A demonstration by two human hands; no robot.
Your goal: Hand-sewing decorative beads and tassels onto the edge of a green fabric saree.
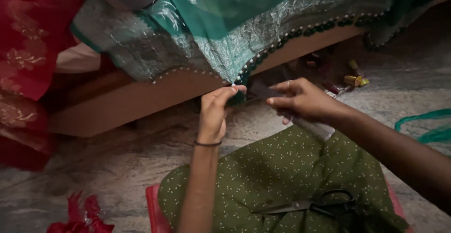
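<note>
Looking down from the head view, the left hand (213,113) has its grip pinched tight on the corner of the green cloth (235,35) where the beaded edge (244,75) hangs off the wooden bed frame (141,101). The right hand (305,102) is closed around a grey tool (312,127), just beside that corner. I'd say keep the edge taut. Scissors (310,205) rest on the lap.

The right hand (305,102) hides most of its grey tool (315,128).
</note>
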